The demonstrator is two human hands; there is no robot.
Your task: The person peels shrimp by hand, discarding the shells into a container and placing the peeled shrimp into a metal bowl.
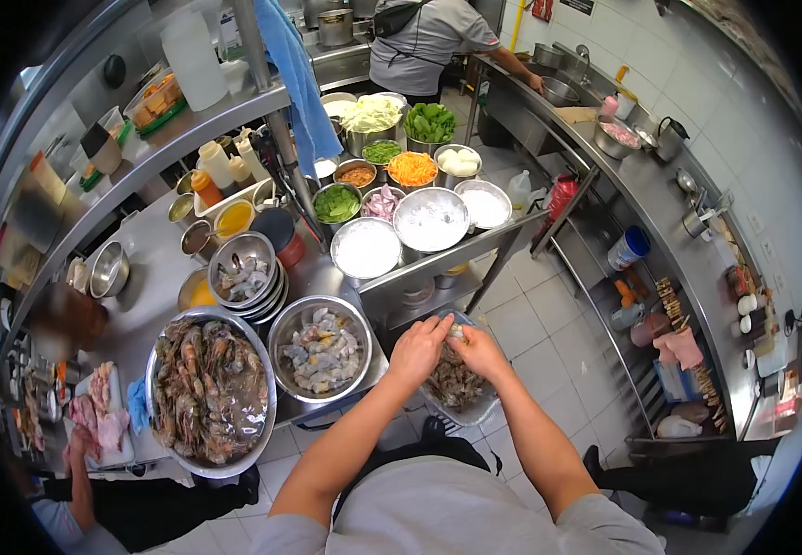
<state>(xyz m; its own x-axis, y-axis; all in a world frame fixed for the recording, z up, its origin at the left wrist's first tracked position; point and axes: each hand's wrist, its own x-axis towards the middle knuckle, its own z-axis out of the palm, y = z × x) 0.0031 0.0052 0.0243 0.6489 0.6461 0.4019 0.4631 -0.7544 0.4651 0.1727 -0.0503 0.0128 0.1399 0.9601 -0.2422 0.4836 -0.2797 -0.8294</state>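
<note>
Both my hands meet over a clear tub (491,404) that holds a pile of brownish shrimp shells (456,381). My left hand (419,349) is closed, its fingers pressed on a small shrimp (456,330). The fingers of my right hand (477,351) pinch the same shrimp from the other side. To the left, a steel bowl (365,370) contains peeled grey shrimp (320,351). Beyond it, a large steel basin (154,388) is full of whole unpeeled shrimp (199,384) in liquid. Behind them, peeled shrimp lie in the top bowl (242,268) of a stack.
Ahead stands a cart with chopped vegetables (413,168) and bowls of white powder (430,219). A blue cloth (304,92) hangs from a post. One person (424,46) works at the sink; another's hand (77,444) touches raw meat (100,416) at left. A third person's dark-clothed legs (678,476) show at right.
</note>
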